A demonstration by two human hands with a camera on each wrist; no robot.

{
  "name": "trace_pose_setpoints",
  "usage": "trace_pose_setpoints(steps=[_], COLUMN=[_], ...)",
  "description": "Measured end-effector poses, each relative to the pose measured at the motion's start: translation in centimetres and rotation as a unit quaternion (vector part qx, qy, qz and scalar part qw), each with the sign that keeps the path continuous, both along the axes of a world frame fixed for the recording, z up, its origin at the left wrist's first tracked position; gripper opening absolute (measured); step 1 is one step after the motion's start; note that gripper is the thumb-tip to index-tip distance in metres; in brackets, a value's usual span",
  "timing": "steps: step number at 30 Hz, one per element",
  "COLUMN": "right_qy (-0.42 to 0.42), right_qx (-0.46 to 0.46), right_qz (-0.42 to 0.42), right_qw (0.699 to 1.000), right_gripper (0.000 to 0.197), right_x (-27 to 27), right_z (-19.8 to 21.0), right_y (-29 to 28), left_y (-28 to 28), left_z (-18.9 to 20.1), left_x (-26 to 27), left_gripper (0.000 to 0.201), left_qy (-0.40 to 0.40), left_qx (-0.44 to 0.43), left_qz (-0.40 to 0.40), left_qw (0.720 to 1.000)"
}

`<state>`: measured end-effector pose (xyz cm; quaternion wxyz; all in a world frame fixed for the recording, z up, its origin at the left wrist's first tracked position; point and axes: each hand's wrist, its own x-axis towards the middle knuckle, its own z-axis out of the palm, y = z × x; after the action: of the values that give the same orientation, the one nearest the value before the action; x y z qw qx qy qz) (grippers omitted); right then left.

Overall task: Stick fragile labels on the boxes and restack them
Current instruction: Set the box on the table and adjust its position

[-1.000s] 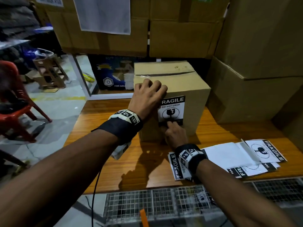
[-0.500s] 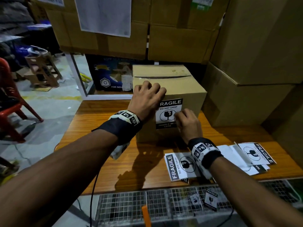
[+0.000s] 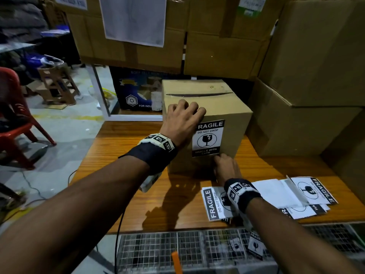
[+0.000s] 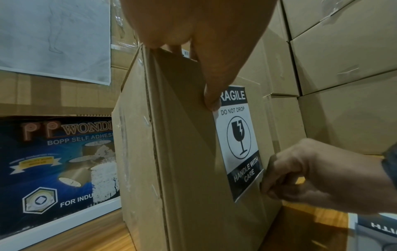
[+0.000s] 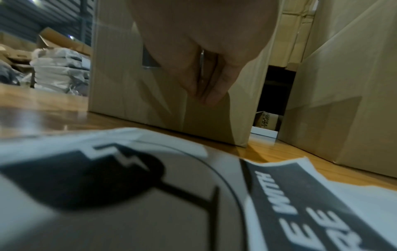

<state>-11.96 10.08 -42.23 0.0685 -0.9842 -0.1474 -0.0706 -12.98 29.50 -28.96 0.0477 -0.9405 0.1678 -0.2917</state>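
My plain tan cardboard box point(image 3: 221, 107) wears a black-and-white fragile label point(image 3: 208, 139): white lettering on black bands, a black cracked-glass symbol ringed in black on white. Both my wrists carry black bands point(image 3: 156, 153) with white tags printed in black square codes. The wooden table point(image 3: 122, 175) is warm orange-brown with streaky grain. Loose black-and-white label sheets point(image 3: 214, 204) lie there (same print), beyond them a dark blue printed carton point(image 3: 136, 91), and a red plastic chair point(image 3: 13, 119).
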Motion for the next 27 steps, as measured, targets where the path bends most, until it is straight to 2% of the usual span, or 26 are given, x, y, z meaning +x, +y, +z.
trace_pose_setpoints(steps=[3, 7, 10, 14, 21, 24, 27], right_qy=[-0.003, -0.09, -0.117, -0.069, 0.004, 0.008, 0.015], right_qx=[0.03, 0.126, 0.11, 0.037, -0.005, -0.011, 0.015], right_qz=[0.018, 0.001, -0.001, 0.021, 0.056, 0.055, 0.067], right_qw=[0.999, 0.988, 0.987, 0.997, 0.998, 0.998, 0.998], right_gripper=[0.023, 0.015, 0.014, 0.021, 0.027, 0.031, 0.03], right_x=[-0.5, -0.7, 0.1, 0.2, -0.6, -0.6, -0.2], right_z=[0.2, 1.0, 2.3, 2.6, 2.0, 1.3, 0.2], right_y=[0.4, 0.1, 0.1, 0.7, 3.2, 4.3, 5.6], left_y=[-0.1, -0.1, 0.0, -0.1, 0.1, 0.1, 0.0], left_z=[0.2, 0.4, 0.5, 0.5, 0.7, 0.9, 1.0], left_x=[-0.3, -0.3, -0.1, 0.0, -0.4, -0.6, -0.7], left_gripper=[0.045, 0.046, 0.045, 0.041, 0.036, 0.043, 0.041], left_qy=[0.017, 0.031, 0.035, 0.031, 0.031, 0.049, 0.056], left_qx=[0.001, 0.002, 0.002, -0.005, -0.014, -0.011, -0.009], left_qz=[0.011, 0.017, 0.016, 0.012, 0.005, 0.008, 0.015], left_qw=[1.0, 0.999, 0.999, 0.999, 0.999, 0.999, 0.998])
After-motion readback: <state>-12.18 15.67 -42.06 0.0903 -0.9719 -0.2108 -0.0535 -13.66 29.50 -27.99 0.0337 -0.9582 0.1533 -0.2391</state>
